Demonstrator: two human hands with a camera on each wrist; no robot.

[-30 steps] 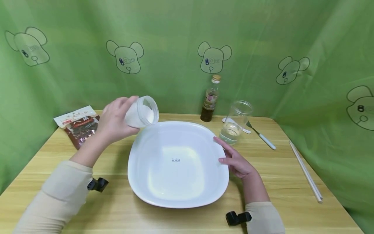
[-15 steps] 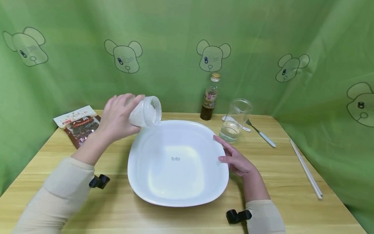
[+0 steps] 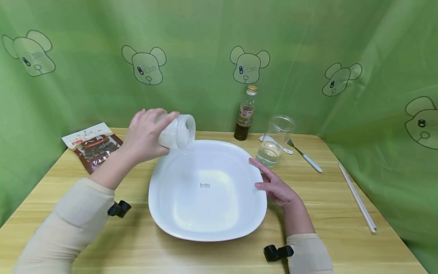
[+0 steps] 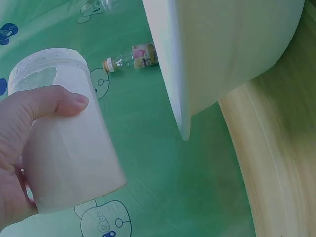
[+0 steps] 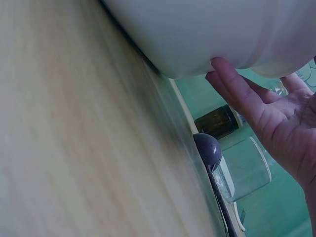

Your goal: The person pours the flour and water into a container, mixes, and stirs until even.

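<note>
My left hand [image 3: 145, 133] grips a clear jar [image 3: 176, 133] of white powder, tipped on its side with its mouth over the basin's back-left rim. In the left wrist view, the thumb lies across the jar [image 4: 74, 148], below its threaded neck. The large white basin [image 3: 205, 205], marked "bdo", stands in the middle of the table. My right hand [image 3: 278, 190] holds the basin's right edge, with thumb and index finger over the rim. In the right wrist view, its other fingers [image 5: 232, 86] touch the basin's outer wall.
Behind the basin stand a brown sauce bottle [image 3: 243, 120] and a glass of clear liquid [image 3: 268, 154]. A white spoon [image 3: 289, 151], a blue-handled fork [image 3: 311, 163] and white sticks [image 3: 357, 199] lie rightward; a dark ladle [image 5: 208, 150] lies near the glass. A spice packet [image 3: 94, 146] lies left.
My left hand has moved the jar a little to the right, further over the basin, and its mouth has turned more to the right. The right hand keeps its place on the rim.
</note>
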